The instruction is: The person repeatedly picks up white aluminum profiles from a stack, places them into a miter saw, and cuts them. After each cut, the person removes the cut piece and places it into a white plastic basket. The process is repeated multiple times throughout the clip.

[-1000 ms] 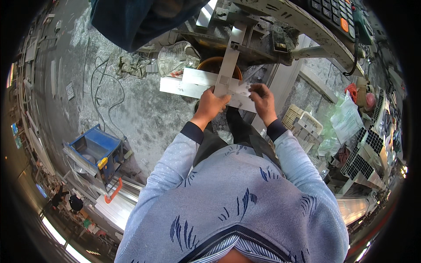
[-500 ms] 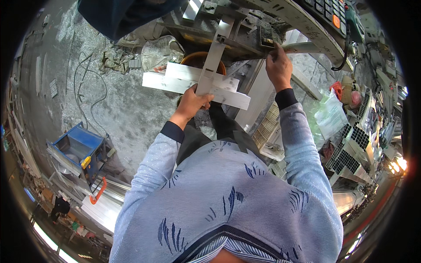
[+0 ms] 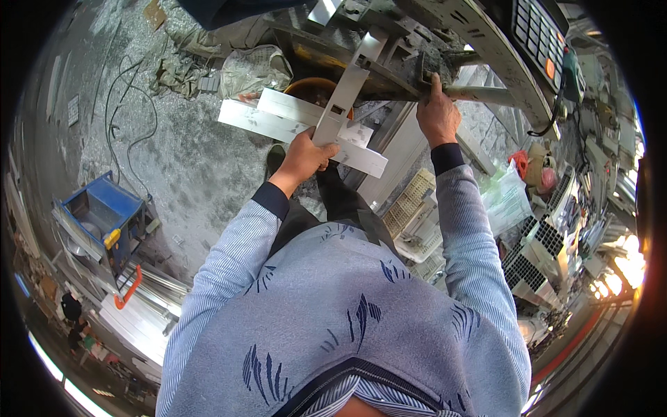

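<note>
My left hand (image 3: 304, 158) is closed around the near end of a long flat aluminium bar (image 3: 348, 88), its thumb lying across the metal. The bar has rectangular cut-outs, and its far end reaches into the dark metal machine (image 3: 389, 82). Two shorter aluminium strips (image 3: 267, 121) lie crosswise under the bar, close to my left fingers. My right hand (image 3: 439, 119) is at the machine's right side, index finger stretched toward a small dark box (image 3: 425, 68) and the other fingers partly curled. Nothing shows in that hand; whether the fingertip touches the box I cannot tell.
An orange-rimmed bucket (image 3: 310, 89) stands beneath the strips. A keypad panel (image 3: 538, 40) is at upper right. Plastic crates (image 3: 410, 205) and stacked metal scrap lie to the right. A blue stand (image 3: 104, 208) and a loose cable (image 3: 114, 128) are at left.
The bar's near cut-out shows more fully now, and the bar leans slightly more to the right. My right index finger has straightened upward near the dark box. The whole view has shifted slightly.
</note>
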Demonstrator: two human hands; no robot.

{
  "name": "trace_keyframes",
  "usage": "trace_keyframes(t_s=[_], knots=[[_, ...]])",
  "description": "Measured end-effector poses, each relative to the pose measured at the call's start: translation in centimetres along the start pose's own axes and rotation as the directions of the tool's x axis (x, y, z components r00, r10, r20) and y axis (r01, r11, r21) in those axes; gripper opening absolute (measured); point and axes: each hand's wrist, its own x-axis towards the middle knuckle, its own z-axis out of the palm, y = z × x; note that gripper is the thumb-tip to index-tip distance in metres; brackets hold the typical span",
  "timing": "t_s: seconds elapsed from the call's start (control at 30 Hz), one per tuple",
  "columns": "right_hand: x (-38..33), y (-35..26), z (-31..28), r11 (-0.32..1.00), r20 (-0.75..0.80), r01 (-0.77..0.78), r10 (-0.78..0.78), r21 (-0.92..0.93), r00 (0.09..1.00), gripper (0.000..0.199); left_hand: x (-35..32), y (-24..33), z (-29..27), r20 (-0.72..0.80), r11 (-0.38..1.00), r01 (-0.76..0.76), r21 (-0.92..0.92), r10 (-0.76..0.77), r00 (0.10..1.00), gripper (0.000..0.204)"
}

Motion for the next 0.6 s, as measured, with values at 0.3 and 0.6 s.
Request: trace_keyframes(t_s=[0.3, 0.6], knots=[[-0.5, -0.6, -0.9, 0.998, -0.002, 0.052, -0.052, -0.022, 0.999, 0.073, -0.1, 0.1, 0.3, 0.002, 0.998, -0.052, 0.046, 0.052, 0.999, 0.030], [-3.3, -5.7, 2.7, 0.616, 0.055, 0.001, -0.072, 0.788, 0.996, 0.074, -0.2, 0.5, 0.4, -0.049, 0.994, -0.043, 0.103, 0.048, 0.998, 0.039]])
